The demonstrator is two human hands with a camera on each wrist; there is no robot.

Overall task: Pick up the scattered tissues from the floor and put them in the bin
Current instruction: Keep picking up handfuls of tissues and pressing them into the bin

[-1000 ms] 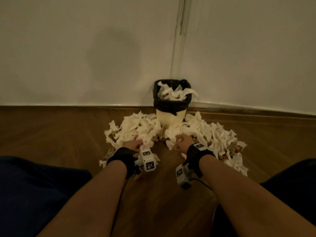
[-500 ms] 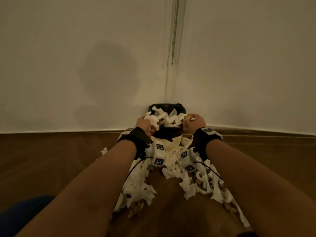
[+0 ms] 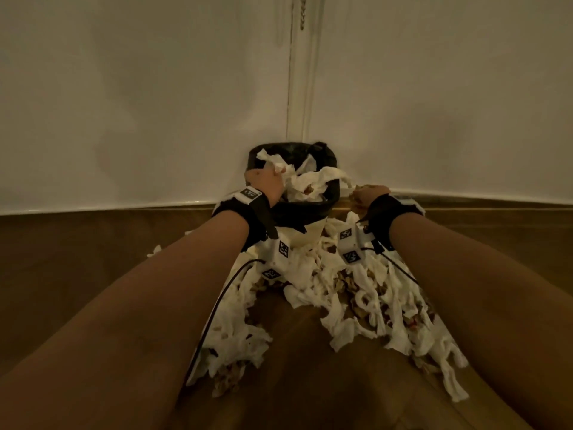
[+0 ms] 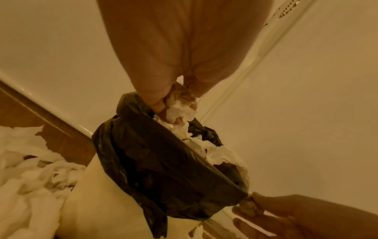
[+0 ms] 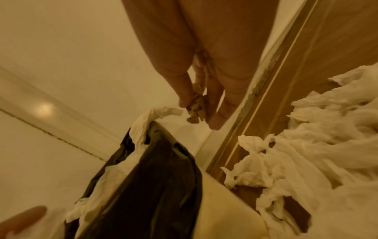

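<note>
A small cream bin (image 3: 305, 234) with a black liner (image 4: 163, 169) stands in the wall corner, heaped with white tissues (image 3: 310, 181). My left hand (image 3: 273, 178) is over its left rim and grips a white tissue wad (image 4: 180, 111) with some brownish paper just above the opening. My right hand (image 3: 359, 197) hangs beside the bin's right rim, outside it, pinching small brownish tissue scraps (image 5: 196, 106) between thumb and fingers. Torn white tissues (image 3: 356, 293) lie in two piles on the wooden floor in front of the bin, under my forearms.
White walls meet right behind the bin, with a skirting board (image 3: 465, 197) along the floor. Bare wooden floor (image 3: 294, 367) runs between the two piles and to either side. One tissue (image 5: 143, 129) hangs over the bin's right rim. Cables trail from my wrist cameras.
Both hands rose from the floor piles to the bin with tissue in them. Since half a second ago my right hand has shifted right, off the opening; the left stays over it.
</note>
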